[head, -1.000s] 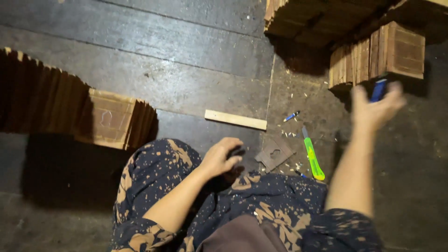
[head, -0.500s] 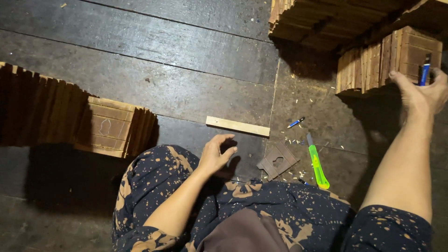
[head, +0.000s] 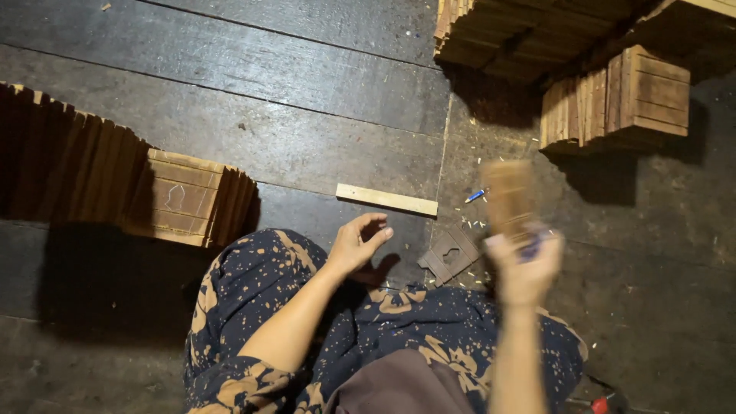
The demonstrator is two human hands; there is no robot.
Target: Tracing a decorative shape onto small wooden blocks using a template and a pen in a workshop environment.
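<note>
My right hand [head: 525, 264] is raised in front of me and grips a small flat wooden board [head: 507, 195], blurred by motion; something blue shows between its fingers. My left hand [head: 356, 241] hovers over my knee with fingers loosely curled and apart, holding nothing. Just beyond it a pale wooden strip [head: 386, 200] lies on the dark plank floor. A grey cut-out template piece [head: 451, 253] lies on the floor between my hands. A small blue pen [head: 475, 195] lies near the strip's right end.
A long row of upright wooden boards [head: 115, 184] stands at the left. Stacks of the same boards [head: 613, 96] sit at the top right, with a larger pile [head: 529, 34] behind. Wood shavings litter the floor. A red-handled tool [head: 602, 404] shows at the bottom right.
My right hand has come back from the stack at the top right, now carrying a wooden board toward me. My left hand has lifted slightly and opened. The green knife is no longer visible.
</note>
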